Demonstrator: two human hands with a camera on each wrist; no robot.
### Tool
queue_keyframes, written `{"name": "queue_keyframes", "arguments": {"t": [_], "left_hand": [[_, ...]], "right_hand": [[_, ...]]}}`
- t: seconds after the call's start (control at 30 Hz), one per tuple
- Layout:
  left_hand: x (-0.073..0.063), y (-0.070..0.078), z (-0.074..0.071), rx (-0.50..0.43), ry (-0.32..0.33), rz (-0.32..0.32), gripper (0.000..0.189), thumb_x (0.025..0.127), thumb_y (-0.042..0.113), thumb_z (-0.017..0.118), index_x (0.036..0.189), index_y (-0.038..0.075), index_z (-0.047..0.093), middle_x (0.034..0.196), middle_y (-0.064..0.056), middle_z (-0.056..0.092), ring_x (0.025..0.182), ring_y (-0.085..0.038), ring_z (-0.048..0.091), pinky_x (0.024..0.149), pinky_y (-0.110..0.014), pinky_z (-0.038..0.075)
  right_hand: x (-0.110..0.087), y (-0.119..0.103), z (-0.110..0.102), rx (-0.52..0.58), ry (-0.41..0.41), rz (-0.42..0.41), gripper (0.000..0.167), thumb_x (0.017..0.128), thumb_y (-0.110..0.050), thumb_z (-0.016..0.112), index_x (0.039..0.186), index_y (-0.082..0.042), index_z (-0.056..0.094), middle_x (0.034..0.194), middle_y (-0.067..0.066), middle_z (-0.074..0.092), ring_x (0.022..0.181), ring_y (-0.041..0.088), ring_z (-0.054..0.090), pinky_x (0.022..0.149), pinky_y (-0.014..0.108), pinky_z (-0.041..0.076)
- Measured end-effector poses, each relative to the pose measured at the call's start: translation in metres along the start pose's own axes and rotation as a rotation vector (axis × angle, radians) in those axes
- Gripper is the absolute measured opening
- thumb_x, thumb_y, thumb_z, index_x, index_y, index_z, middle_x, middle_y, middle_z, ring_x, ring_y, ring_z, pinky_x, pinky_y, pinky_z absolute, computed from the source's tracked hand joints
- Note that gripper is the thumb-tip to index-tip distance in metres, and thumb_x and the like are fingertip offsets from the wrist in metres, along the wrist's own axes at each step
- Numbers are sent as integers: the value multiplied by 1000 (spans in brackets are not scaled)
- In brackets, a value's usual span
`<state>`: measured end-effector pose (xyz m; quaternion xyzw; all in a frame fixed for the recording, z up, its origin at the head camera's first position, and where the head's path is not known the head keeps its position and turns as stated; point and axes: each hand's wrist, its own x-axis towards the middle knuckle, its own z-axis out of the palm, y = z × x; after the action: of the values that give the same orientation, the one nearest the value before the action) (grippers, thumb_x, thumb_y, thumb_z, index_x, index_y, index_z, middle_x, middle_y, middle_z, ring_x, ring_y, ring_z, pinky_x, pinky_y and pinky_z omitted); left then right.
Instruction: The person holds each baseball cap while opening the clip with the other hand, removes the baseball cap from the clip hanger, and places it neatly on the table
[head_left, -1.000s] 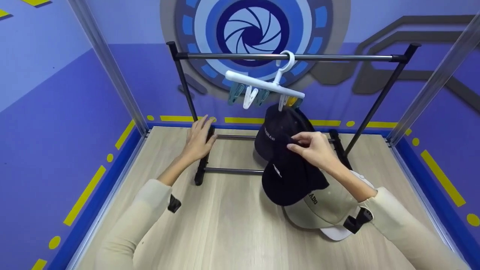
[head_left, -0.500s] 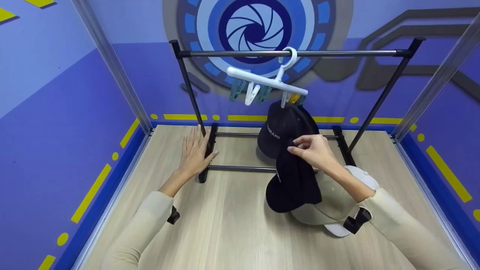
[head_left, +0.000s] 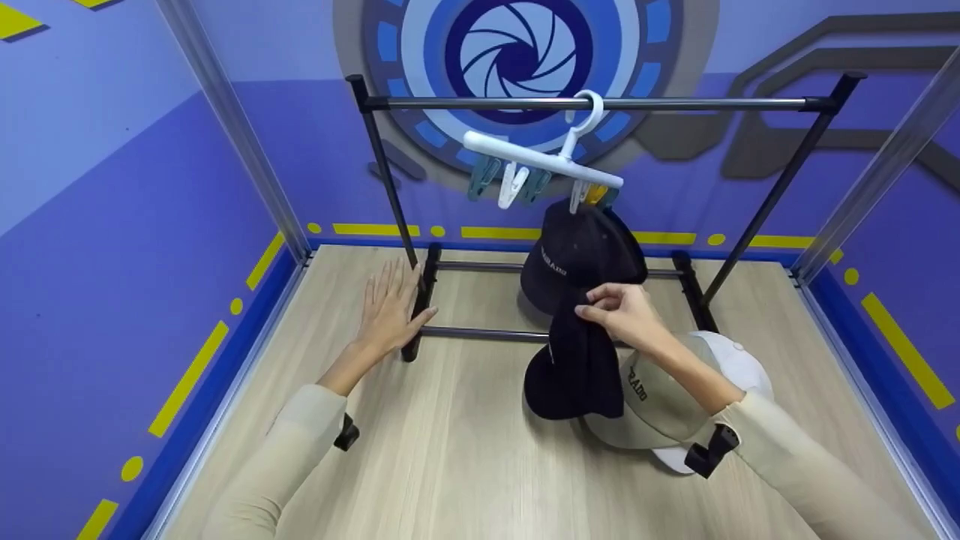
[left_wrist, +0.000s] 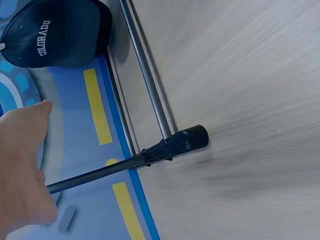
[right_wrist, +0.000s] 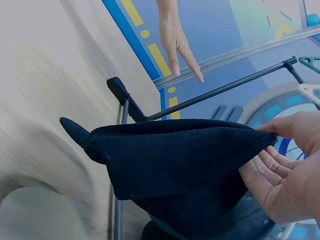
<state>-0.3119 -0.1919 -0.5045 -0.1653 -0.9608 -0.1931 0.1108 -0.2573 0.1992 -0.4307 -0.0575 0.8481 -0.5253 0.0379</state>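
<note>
My right hand [head_left: 626, 315] pinches the edge of a black cap [head_left: 577, 367] between thumb and fingers. The cap hangs down with its brim toward the lower left; in the right wrist view its crown [right_wrist: 175, 155] droops folded. My left hand [head_left: 388, 315], fingers straight and spread, is beside the rack's left post [head_left: 391, 187]; whether it touches cannot be told. Behind the held cap, a dark navy cap [head_left: 574, 251] lettered COLORADO hangs from clips on a white hanger [head_left: 544, 159]. The hanger tilts down to the right.
A metal clothes rack [head_left: 480, 103] carries the hanger on its top bar. Further clips [head_left: 512, 185] hang at the hanger's left. On the wooden tabletop [head_left: 457, 442], a khaki cap [head_left: 664, 397] lies against a white cap [head_left: 739, 364], partly under my right forearm. Printed walls enclose the table.
The held black cap has turned, so its white front mark is now mostly out of sight. My left hand has come down along the left post, its fingers spreading.
</note>
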Motion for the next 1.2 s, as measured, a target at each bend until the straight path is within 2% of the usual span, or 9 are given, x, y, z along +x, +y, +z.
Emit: {"name": "queue_keyframes", "arguments": {"t": [0.13, 0.3, 0.4, 0.5, 0.63, 0.73, 0.8, 0.97, 1.2], "left_hand": [[-2, 0, 1, -7, -26, -8, 82, 99, 41, 62, 164, 9, 22, 171, -24, 7, 159, -45, 3, 124, -66, -2], [-5, -1, 3, -14, -36, -2, 82, 99, 40, 63, 163, 8, 23, 170, -26, 7, 159, -45, 4, 124, -67, 0], [-5, -2, 5, -10, -45, 8, 81, 100, 41, 61, 163, 8, 23, 170, -26, 7, 159, -45, 4, 124, -68, 1], [-5, -4, 8, -10, -50, 18, 80, 100, 42, 60, 163, 8, 23, 170, -27, 7, 158, -46, 5, 123, -68, 1], [-5, -5, 10, -14, -48, 22, 80, 101, 42, 59, 163, 8, 24, 170, -27, 7, 158, -45, 5, 124, -68, 1], [-5, -5, 10, -21, -52, 18, 79, 101, 40, 60, 163, 9, 23, 170, -26, 6, 159, -45, 3, 124, -68, 0], [-5, -4, 9, -28, -53, 14, 79, 101, 39, 60, 163, 8, 23, 170, -26, 5, 159, -45, 3, 124, -68, -1], [-6, -3, 9, -37, -51, 10, 80, 100, 37, 63, 163, 7, 25, 170, -27, 6, 158, -46, 3, 124, -68, -1], [-7, -12, 16, -29, -38, 17, 80, 98, 38, 63, 161, 3, 27, 168, -30, 11, 157, -49, 8, 123, -69, 2]], "right_hand": [[-3, 14, 0, 12, -40, 27, 31, 91, -17, 75, 109, 5, 65, 71, -12, 65, 55, 1, 50, 51, 19, 45], [-7, 34, -5, -40, -76, 34, 27, 90, -15, 75, 105, 5, 65, 73, -10, 64, 58, 1, 51, 52, 19, 45], [-10, 45, -11, -99, -66, 19, 29, 88, -15, 77, 104, 6, 66, 76, -4, 67, 60, 1, 53, 52, 19, 45], [-14, 52, -20, -152, -63, -15, 34, 88, -14, 76, 109, 11, 65, 80, 4, 73, 62, 3, 59, 51, 20, 50], [-18, 58, -30, -196, -95, -51, 40, 88, -9, 73, 117, 17, 60, 75, 8, 73, 55, 6, 63, 46, 26, 54], [-20, 59, -36, -227, -121, -21, 41, 90, -7, 72, 122, 17, 60, 69, 3, 68, 48, 7, 60, 44, 28, 54], [-22, 58, -40, -247, -144, 21, 42, 92, -7, 70, 126, 16, 59, 72, 3, 67, 48, 6, 58, 45, 27, 53], [-27, 61, -48, -227, -190, 107, 48, 96, -9, 68, 132, 18, 52, 91, 14, 72, 57, 9, 62, 51, 29, 57], [-31, 77, -60, -246, -208, 145, 52, 98, -14, 67, 136, 16, 49, 107, 30, 72, 66, 19, 71, 58, 36, 62]]}}
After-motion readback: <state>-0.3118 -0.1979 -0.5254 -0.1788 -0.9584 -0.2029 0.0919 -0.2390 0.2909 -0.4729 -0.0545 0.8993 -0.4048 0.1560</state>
